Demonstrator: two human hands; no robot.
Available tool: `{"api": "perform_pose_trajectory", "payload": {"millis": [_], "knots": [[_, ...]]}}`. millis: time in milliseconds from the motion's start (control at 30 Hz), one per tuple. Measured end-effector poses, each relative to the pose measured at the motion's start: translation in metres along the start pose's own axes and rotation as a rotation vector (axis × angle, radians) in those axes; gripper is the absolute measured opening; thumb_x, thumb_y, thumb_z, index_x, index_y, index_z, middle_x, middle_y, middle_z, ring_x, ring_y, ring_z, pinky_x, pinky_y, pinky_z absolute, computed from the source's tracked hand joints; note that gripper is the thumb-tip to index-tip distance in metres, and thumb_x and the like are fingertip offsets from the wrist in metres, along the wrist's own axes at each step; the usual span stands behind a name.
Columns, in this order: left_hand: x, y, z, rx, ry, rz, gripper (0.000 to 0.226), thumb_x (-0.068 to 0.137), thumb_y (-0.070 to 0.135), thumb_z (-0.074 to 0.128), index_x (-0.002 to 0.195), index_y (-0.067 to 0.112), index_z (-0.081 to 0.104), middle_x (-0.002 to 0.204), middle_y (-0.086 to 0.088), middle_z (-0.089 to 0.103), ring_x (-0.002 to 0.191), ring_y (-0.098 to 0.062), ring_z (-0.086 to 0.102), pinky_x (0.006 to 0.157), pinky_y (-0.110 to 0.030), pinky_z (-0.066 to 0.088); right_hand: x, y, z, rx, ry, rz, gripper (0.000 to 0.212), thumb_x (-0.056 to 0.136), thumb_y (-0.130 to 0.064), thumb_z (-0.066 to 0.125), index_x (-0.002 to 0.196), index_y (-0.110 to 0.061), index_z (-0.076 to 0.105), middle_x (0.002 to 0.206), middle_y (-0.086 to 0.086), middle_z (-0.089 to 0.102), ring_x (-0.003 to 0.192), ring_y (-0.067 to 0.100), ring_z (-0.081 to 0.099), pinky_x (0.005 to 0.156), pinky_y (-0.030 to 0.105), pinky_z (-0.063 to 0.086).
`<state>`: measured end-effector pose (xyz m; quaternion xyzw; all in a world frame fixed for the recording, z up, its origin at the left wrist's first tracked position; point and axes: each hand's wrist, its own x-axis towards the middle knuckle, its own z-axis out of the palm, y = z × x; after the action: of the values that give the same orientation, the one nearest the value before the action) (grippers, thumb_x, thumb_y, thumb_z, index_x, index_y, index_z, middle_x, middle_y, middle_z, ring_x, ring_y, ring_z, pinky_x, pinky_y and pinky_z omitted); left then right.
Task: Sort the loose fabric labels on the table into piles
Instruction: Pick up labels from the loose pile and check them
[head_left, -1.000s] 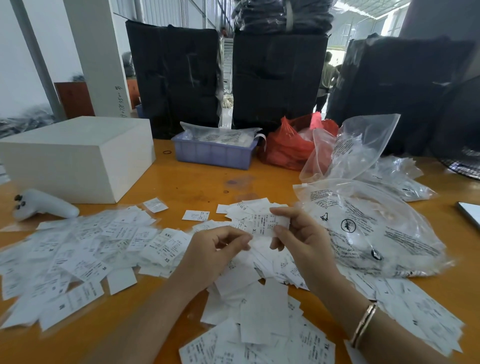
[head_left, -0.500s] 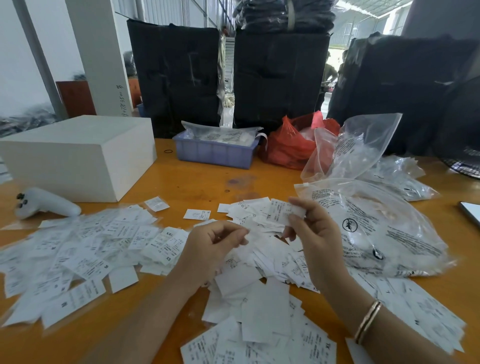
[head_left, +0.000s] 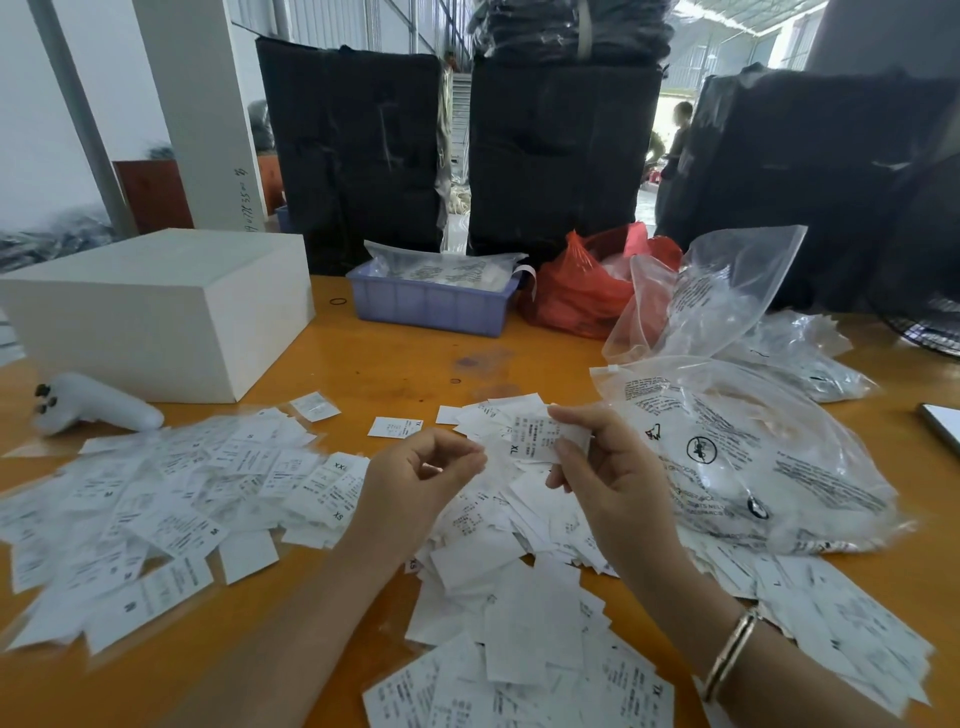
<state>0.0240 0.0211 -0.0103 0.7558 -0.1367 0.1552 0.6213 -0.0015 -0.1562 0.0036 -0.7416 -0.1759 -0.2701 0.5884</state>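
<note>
Loose white fabric labels cover the orange table. A wide spread of labels (head_left: 171, 499) lies at the left, and a heap of labels (head_left: 519, 587) lies in front of me. My right hand (head_left: 608, 467) pinches a small stack of labels (head_left: 540, 441) marked XL, held above the heap. My left hand (head_left: 421, 478) hovers just left of that stack, fingers curled, thumb and forefinger close together with nothing visible between them. A small pile of labels (head_left: 493, 413) lies behind the hands, and two single labels (head_left: 395, 427) lie apart.
A white box (head_left: 156, 312) and a white controller (head_left: 93, 405) sit at the left. A purple tray (head_left: 431, 304), a red bag (head_left: 582, 291) and clear plastic bags (head_left: 753, 447) of labels stand behind and right. Black bundles line the far edge.
My right hand has lifted the labels from between both hands and drawn them slightly right. My left hand has let go and stayed curled beside them.
</note>
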Motion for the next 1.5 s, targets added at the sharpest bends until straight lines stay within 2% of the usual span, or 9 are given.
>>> {"api": "perform_pose_trajectory", "payload": {"millis": [233,467,600,767,933,1100,1267,1367,1500], "knots": [[0.001,-0.001,-0.002,0.042,0.012,0.042,0.012,0.079,0.023,0.072,0.073,0.033,0.068,0.074,0.016,0.070,0.065,-0.002,0.062,0.057,-0.009,0.047,-0.003,0.002,0.005,-0.181,-0.002,-0.115,0.036,0.087,0.007,0.058,0.103,-0.026,0.060,0.070,-0.011,0.059,0.057,-0.004,0.058,0.048,0.003,0.038],[0.000,0.000,-0.002,0.083,-0.055,0.098,0.009,0.074,0.044,0.061,0.078,0.036,0.066,0.078,0.023,0.069,0.074,0.000,0.064,0.061,-0.009,0.049,-0.003,0.007,0.005,-0.296,-0.033,-0.206,0.029,0.086,-0.007,0.055,0.102,-0.031,0.059,0.084,-0.023,0.058,0.065,0.012,0.062,0.055,0.015,0.047],[0.000,-0.001,-0.001,0.064,-0.118,0.084,0.015,0.075,0.046,0.056,0.083,0.038,0.066,0.080,0.025,0.069,0.083,0.004,0.064,0.062,-0.008,0.048,-0.001,0.010,0.005,-0.311,-0.081,-0.178,0.032,0.085,-0.006,0.054,0.100,-0.033,0.060,0.080,-0.012,0.060,0.063,0.018,0.060,0.052,0.025,0.048],[-0.002,-0.002,0.003,0.034,-0.202,0.015,0.009,0.078,0.029,0.068,0.082,0.038,0.067,0.079,0.026,0.069,0.077,0.002,0.066,0.064,-0.009,0.050,-0.002,0.012,0.006,-0.237,-0.257,0.027,0.056,0.089,-0.003,0.058,0.112,-0.053,0.045,0.067,-0.013,0.060,0.062,0.004,0.062,0.055,0.011,0.045],[-0.001,-0.002,0.000,-0.052,-0.107,-0.058,0.014,0.081,0.018,0.072,0.083,0.032,0.069,0.080,0.021,0.071,0.071,0.004,0.066,0.057,-0.007,0.047,-0.001,0.013,0.007,-0.055,-0.091,0.197,0.033,0.088,-0.013,0.063,0.103,-0.041,0.053,0.080,-0.012,0.068,0.059,0.008,0.062,0.056,0.022,0.049],[-0.001,-0.001,0.000,0.032,-0.097,-0.018,0.007,0.074,0.038,0.070,0.080,0.035,0.069,0.082,0.023,0.069,0.077,0.007,0.062,0.063,-0.004,0.044,-0.011,0.014,0.014,-0.294,-0.160,0.050,0.024,0.086,-0.012,0.066,0.085,-0.036,0.068,0.064,-0.024,0.063,0.061,0.000,0.059,0.056,0.008,0.042],[0.001,-0.003,-0.004,0.072,-0.078,-0.013,0.002,0.075,0.037,0.069,0.077,0.036,0.068,0.083,0.026,0.069,0.080,0.009,0.062,0.063,-0.002,0.043,-0.012,0.009,0.010,-0.534,-0.333,-0.144,0.031,0.088,-0.009,0.056,0.112,-0.023,0.068,0.102,-0.014,0.066,0.081,-0.002,0.057,0.073,0.014,0.045],[0.003,-0.006,-0.011,0.091,0.010,-0.056,0.002,0.079,0.035,0.069,0.079,0.036,0.067,0.080,0.030,0.067,0.078,0.012,0.060,0.060,-0.002,0.043,0.005,0.003,-0.007,-0.565,-0.164,-0.148,0.031,0.090,-0.007,0.057,0.116,-0.021,0.065,0.106,-0.010,0.063,0.084,-0.005,0.057,0.080,0.014,0.046],[0.006,-0.009,-0.019,0.242,0.183,-0.071,0.005,0.085,0.032,0.066,0.089,0.035,0.063,0.080,0.020,0.065,0.076,0.001,0.060,0.054,-0.008,0.043,0.048,0.000,-0.057,-0.590,0.242,-0.082,0.027,0.090,-0.003,0.052,0.111,-0.014,0.065,0.100,-0.004,0.062,0.071,-0.004,0.055,0.062,0.006,0.044]]}}
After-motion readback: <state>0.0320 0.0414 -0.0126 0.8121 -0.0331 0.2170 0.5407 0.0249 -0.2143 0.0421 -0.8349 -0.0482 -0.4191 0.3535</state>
